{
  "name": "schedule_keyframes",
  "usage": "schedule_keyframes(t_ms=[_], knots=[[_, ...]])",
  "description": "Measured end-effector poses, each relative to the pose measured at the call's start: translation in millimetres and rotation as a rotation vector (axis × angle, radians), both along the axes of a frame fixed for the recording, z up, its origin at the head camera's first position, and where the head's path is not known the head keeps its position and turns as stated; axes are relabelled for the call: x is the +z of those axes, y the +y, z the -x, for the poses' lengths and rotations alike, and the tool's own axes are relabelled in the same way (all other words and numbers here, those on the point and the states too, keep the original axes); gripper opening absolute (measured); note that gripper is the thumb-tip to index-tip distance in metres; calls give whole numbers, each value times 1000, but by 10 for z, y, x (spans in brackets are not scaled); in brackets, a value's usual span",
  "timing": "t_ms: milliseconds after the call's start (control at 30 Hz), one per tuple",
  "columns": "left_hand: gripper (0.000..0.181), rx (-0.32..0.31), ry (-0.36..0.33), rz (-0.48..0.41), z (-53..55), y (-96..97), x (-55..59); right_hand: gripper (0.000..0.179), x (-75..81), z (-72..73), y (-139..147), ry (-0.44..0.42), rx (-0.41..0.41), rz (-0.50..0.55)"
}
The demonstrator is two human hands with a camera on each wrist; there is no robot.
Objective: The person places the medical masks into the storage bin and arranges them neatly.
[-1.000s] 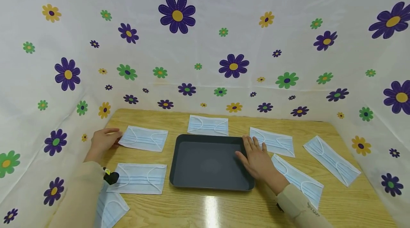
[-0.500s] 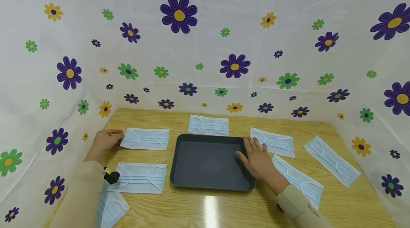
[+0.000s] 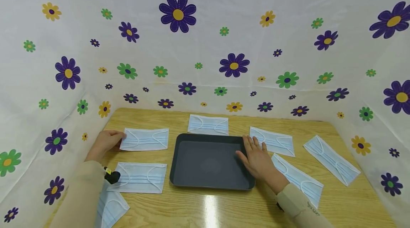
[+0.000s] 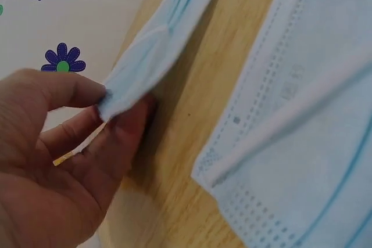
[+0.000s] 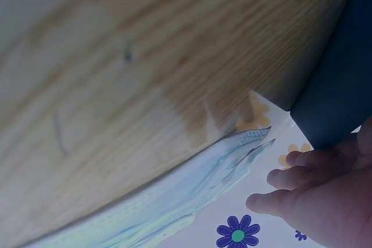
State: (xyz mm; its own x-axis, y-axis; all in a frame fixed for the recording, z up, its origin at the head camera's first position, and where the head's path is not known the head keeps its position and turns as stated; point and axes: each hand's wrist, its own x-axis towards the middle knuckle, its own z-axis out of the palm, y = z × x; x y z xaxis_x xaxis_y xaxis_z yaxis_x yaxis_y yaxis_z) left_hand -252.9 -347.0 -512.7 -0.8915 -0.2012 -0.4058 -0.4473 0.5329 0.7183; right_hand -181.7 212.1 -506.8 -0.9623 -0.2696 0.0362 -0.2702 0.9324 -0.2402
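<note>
My left hand (image 3: 107,142) pinches the left edge of a pale blue face mask (image 3: 145,139) at the back left. In the left wrist view, thumb and fingers sit on either side of the raised end of that face mask (image 4: 142,65). My right hand (image 3: 257,160) lies with straight fingers over the right rim of a dark grey baking tray (image 3: 211,160) in the middle of the table. Its fingertips reach the tray's back right corner, close to another mask (image 3: 272,141). The right wrist view shows the fingers extended beside the dark tray wall (image 5: 334,74).
More masks lie around the tray: one behind it (image 3: 208,125), two at the right (image 3: 301,176), (image 3: 331,160), and two overlapping at the front left, the upper mask (image 3: 141,178) and the lower mask (image 3: 110,208). A flower-printed white cloth (image 3: 205,43) encloses the wooden table (image 3: 179,210).
The mask at the left hand has turned slightly, and its left end now sits higher. The left hand has shifted a little to the right. Right hand and tray stay put.
</note>
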Motion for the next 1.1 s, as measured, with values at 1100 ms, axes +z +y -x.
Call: schedule_keyframes(t_ms=[1100], knots=[[72, 90, 48, -197, -73, 125, 31, 76, -14, 3, 16, -5, -3, -4]])
